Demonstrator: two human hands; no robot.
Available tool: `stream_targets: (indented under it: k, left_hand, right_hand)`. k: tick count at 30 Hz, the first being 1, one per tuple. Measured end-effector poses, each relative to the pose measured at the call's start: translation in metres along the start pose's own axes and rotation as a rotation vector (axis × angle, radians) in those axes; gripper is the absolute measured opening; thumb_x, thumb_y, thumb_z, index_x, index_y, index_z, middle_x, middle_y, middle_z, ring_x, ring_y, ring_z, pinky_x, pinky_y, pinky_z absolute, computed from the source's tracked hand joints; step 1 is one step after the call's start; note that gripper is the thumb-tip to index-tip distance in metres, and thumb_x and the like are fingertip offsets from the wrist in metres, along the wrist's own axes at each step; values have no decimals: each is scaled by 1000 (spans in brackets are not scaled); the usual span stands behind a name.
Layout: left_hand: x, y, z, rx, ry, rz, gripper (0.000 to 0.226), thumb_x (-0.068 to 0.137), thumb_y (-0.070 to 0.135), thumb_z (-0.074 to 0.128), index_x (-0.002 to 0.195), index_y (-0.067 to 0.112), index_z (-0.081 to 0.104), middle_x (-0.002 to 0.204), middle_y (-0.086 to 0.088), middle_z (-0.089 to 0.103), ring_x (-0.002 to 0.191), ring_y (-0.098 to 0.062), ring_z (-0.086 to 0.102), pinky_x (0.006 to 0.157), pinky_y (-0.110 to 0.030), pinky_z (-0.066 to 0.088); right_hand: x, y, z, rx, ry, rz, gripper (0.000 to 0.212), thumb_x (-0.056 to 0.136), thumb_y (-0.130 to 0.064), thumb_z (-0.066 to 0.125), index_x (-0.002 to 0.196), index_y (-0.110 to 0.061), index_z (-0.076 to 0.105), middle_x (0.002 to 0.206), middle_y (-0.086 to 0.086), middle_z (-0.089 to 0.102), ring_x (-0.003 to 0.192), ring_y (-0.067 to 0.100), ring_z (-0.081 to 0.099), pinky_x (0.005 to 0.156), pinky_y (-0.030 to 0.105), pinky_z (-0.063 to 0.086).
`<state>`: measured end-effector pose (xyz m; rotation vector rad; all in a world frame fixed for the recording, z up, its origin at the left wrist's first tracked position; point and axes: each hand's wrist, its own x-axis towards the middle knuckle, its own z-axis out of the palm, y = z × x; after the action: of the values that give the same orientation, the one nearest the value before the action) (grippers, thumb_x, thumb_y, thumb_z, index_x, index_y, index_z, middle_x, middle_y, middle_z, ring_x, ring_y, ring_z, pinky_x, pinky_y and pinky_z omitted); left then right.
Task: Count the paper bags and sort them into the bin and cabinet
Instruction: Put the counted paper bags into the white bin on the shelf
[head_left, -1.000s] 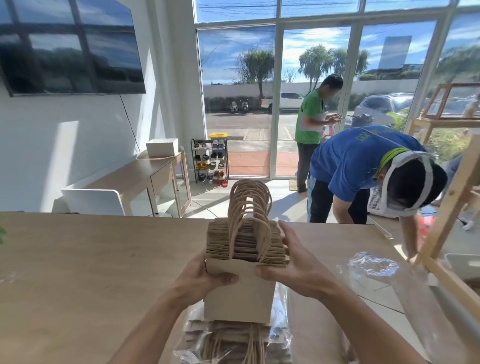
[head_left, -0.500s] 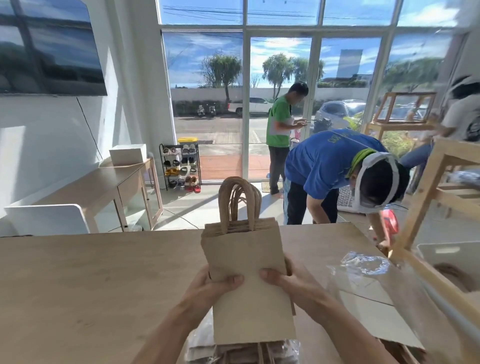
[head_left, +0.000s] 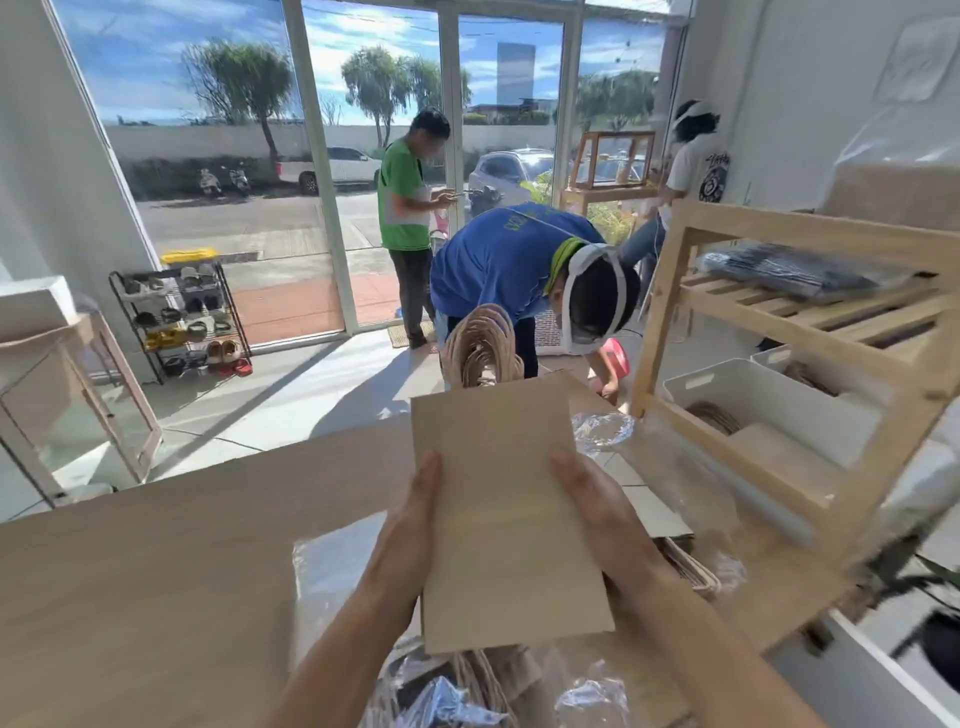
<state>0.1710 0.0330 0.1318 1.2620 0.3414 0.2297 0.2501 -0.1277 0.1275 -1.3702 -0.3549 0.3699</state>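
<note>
I hold a stack of flat brown paper bags (head_left: 504, 504) upright over the wooden table (head_left: 156, 582), its twisted paper handles (head_left: 483, 348) sticking up at the far end. My left hand (head_left: 410, 525) grips the stack's left edge and my right hand (head_left: 597, 514) grips its right edge. To the right stands a wooden shelf unit (head_left: 810, 322) with a white bin (head_left: 769, 400) on its lower level; brown bags (head_left: 779, 447) lie inside the bin. More bags (head_left: 483, 680) in clear wrap lie on the table below my hands.
Crumpled clear plastic (head_left: 602, 431) lies on the table by the shelf. A person in a blue shirt (head_left: 514, 260) bends over just beyond the table. Another in green (head_left: 405, 208) stands at the glass door. A shoe rack (head_left: 182, 322) and a glass-front cabinet (head_left: 78, 405) stand left.
My view has swung to the right, bringing the shelf unit and white bin into sight. The stack has tipped so its flat face points at me, still held in both hands.
</note>
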Motion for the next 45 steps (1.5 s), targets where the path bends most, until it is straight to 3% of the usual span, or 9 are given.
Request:
stream_targets:
  k: [3, 6, 10, 18, 22, 29, 34, 42, 45]
  left_hand:
    - [-3, -7, 26, 16, -23, -16, 50, 91, 57, 43, 116, 21, 66, 97, -4, 77, 84, -23, 75, 61, -32, 60]
    - [-9, -16, 63, 44, -81, -34, 52, 90, 60, 44, 120, 22, 65, 102, -6, 76, 89, -26, 74, 71, -39, 60]
    - [-25, -29, 120, 40, -175, -92, 64, 77, 69, 51, 119, 23, 66, 105, -6, 76, 96, -29, 72, 91, -50, 54]
    - [-83, -63, 239, 55, -344, -146, 42, 93, 54, 47, 109, 21, 69, 98, -3, 77, 90, -22, 74, 88, -42, 55]
    - [-107, -81, 286, 32, -365, -179, 49, 90, 57, 53, 119, 20, 66, 106, -7, 75, 99, -28, 71, 95, -50, 52]
    - [-128, -102, 364, 86, -506, -265, 48, 90, 55, 53, 110, 16, 70, 104, -6, 76, 101, -26, 71, 101, -47, 49]
    - [-115, -126, 408, 157, -605, -297, 51, 86, 60, 57, 112, 19, 71, 103, -5, 76, 98, -26, 72, 98, -48, 50]
    - [-44, -152, 473, 152, -687, -435, 49, 86, 55, 60, 112, 15, 69, 98, -11, 76, 89, -30, 73, 81, -41, 56]
    - [1, -158, 492, 182, -699, -436, 51, 83, 55, 63, 114, 15, 69, 99, -12, 76, 92, -31, 73, 88, -45, 55]
  right_hand:
    - [-21, -10, -22, 23, 87, -11, 71, 74, -66, 65, 117, -10, 64, 109, 10, 73, 103, 28, 69, 94, 52, 51]
    - [-50, -19, -56, 46, 179, -12, 49, 85, -55, 59, 110, -15, 69, 105, 10, 75, 100, 28, 70, 92, 49, 53]
    - [-90, -31, -105, 43, 297, -35, 58, 78, -62, 60, 116, -18, 67, 110, 7, 73, 105, 28, 68, 98, 53, 48]
    - [-180, -48, -211, 95, 470, -57, 61, 71, -64, 68, 113, -20, 69, 111, 4, 73, 106, 26, 68, 100, 51, 47]
    - [-217, -56, -253, 99, 525, -69, 78, 60, -75, 70, 119, -23, 67, 120, -1, 70, 116, 23, 63, 106, 50, 42]
    - [-268, -70, -315, 111, 661, -58, 58, 79, -57, 64, 111, -10, 69, 109, 11, 73, 105, 33, 67, 98, 57, 47]
    - [-281, -65, -354, 147, 774, -52, 36, 94, -44, 53, 105, -16, 73, 108, 8, 74, 105, 30, 68, 99, 54, 47]
    - [-239, -71, -414, 184, 858, -6, 38, 98, -37, 48, 113, -9, 68, 106, 12, 74, 98, 31, 70, 89, 45, 52]
    - [-203, -74, -436, 201, 878, 25, 36, 97, -38, 50, 110, -10, 69, 101, 10, 75, 89, 27, 72, 83, 41, 55]
